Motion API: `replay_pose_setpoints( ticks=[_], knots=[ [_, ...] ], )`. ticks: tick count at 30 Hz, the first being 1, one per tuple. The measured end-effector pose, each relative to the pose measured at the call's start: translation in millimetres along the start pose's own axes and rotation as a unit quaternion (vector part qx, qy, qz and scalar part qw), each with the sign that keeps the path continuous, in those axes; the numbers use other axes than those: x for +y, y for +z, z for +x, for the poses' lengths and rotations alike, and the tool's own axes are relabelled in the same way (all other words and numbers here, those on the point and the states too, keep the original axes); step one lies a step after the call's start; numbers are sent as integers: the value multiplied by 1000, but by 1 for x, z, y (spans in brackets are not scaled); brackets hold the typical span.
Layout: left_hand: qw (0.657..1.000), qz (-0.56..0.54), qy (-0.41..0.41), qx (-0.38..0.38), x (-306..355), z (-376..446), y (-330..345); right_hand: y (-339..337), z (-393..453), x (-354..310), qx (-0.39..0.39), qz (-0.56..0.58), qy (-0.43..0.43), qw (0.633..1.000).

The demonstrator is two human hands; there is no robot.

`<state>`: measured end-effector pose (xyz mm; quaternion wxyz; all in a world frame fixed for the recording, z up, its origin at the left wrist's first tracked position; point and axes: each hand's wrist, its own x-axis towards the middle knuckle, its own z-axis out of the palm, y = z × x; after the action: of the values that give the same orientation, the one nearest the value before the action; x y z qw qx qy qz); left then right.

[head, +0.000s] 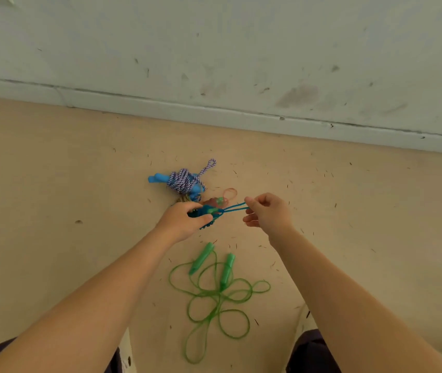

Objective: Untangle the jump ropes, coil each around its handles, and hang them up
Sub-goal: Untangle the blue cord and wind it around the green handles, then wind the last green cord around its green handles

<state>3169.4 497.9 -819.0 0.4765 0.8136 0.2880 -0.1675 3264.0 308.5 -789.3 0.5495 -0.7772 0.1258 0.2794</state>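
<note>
From the head view, looking down at a tan floor that meets a scuffed pale wall on the far side, the left hand curls its fingers and thumb round a bundle of teal rope wound on its handles, apparently to keep the coil from slipping loose. The right hand pinches the free loop of that same rope between thumb and forefinger and draws it out to the right, taut, which looks like the tension needed to lay on another turn or tuck the end. Just beyond the left hand lies a blue-handled rope with purple-and-white cord already wrapped tight round its handles, one loop sticking out on the far side, likely left for hanging. A pinkish rope shows partly between that bundle and the hands; how it lies I cannot tell. Near the person, between the forearms, a green rope sprawls in loose overlapping loops, its two green handles side by side at the far end, not yet coiled. No container of any kind shows, and no hook or peg is in sight.
</note>
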Motion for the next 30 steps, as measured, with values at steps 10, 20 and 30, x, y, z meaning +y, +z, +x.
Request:
replay_pose_setpoints(
  ticks=[10,20,30],
  knots=[
    [978,176,3,109,-43,67,70,26,92,60,-13,-96,19,995],
    [987,125,-68,72,-74,1,76,6,25,119,3,-175,97,980],
    [985,123,-114,-47,-82,-15,99,47,-5,149,-103,-321,47,940]
  ],
)
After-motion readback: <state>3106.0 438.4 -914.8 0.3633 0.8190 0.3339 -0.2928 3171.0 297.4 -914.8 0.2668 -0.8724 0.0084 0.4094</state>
